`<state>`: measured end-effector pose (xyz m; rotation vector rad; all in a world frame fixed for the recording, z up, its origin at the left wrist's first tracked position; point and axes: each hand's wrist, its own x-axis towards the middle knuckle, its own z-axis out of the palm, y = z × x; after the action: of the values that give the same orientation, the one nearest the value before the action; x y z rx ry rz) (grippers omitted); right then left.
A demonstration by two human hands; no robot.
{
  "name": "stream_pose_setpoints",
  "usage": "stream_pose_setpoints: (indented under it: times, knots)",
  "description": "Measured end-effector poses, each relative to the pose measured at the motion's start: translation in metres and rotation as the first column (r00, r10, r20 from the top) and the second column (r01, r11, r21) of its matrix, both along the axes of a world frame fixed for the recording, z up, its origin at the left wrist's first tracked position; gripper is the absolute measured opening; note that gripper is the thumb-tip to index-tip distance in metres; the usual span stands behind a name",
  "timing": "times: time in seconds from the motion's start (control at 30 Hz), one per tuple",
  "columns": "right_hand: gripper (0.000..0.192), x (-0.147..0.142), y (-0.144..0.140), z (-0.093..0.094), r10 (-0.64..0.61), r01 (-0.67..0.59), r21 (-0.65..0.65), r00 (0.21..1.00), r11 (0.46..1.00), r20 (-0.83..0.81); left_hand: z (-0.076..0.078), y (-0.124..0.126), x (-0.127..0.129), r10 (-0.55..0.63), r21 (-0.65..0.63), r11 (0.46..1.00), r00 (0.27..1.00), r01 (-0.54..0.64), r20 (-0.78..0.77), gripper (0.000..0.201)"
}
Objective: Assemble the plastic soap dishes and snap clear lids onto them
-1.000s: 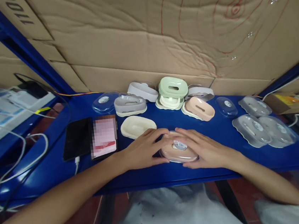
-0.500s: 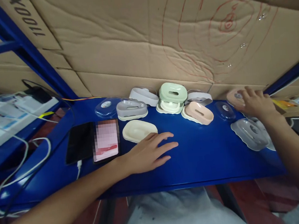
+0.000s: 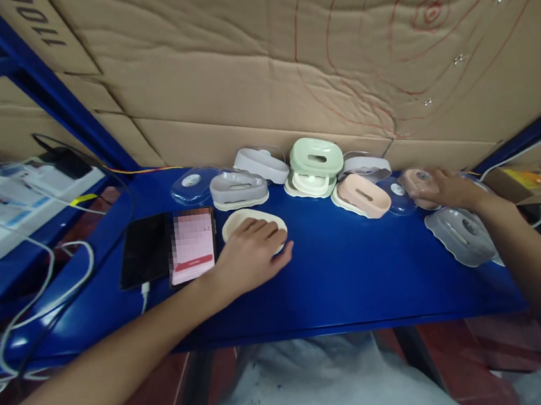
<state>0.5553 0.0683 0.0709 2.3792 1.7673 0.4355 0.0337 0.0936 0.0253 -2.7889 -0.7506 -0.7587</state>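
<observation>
My left hand (image 3: 254, 256) lies over a cream oval soap dish base (image 3: 231, 223), fingers bent down onto it and thumb at its right side. Much of the base is hidden beneath the fingers. Over on the right, my right hand (image 3: 457, 188) grips a peach soap dish (image 3: 418, 185) that has a clear part with a round label on it. Its fingertips are partly hidden. Just in front of that hand is a grey soap dish (image 3: 460, 234) with a wavy edge. A clear lid (image 3: 399, 196) lies left of the peach dish.
Along the cardboard wall (image 3: 218, 72) stand a green soap dish (image 3: 316, 156), a grey one (image 3: 239, 190) and another peach one (image 3: 364, 196). A phone (image 3: 192, 246) and a black tablet-like device (image 3: 145, 251) lie left, beside white cables (image 3: 81, 261). A small box (image 3: 530, 185) is far right.
My left hand has moved left onto the cream base, its spread fingers now bent over it. My right hand has shifted the peach dish left, towards the clear lid. The view has tilted slightly.
</observation>
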Motion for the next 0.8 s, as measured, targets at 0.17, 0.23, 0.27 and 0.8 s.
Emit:
stream_pose_setpoints:
  times: [0.17,0.23,0.27,0.8]
  knots:
    - [0.053,-0.054,-0.015,0.008,0.276,-0.272,0.055,0.958,0.961,-0.078,0.001,0.011,-0.005,0.125,-0.017,0.992,0.991,-0.126,-0.046,0.031]
    - [0.051,-0.088,-0.02,0.002,0.413,-0.409,0.056,0.902,0.911,-0.124,-0.001,0.011,-0.004,0.044,-0.105,0.993,0.996,-0.053,-0.078,0.031]
    - [0.052,-0.104,-0.021,-0.004,0.457,-0.454,0.058,0.879,0.889,-0.134,-0.003,0.01,-0.003,-0.014,-0.155,0.988,0.997,0.002,-0.075,0.029]
    - [0.058,-0.092,-0.023,-0.011,0.151,-0.112,0.227,0.975,0.967,-0.162,-0.018,0.0,0.002,-0.304,-0.27,0.927,0.943,0.259,-0.139,0.038]
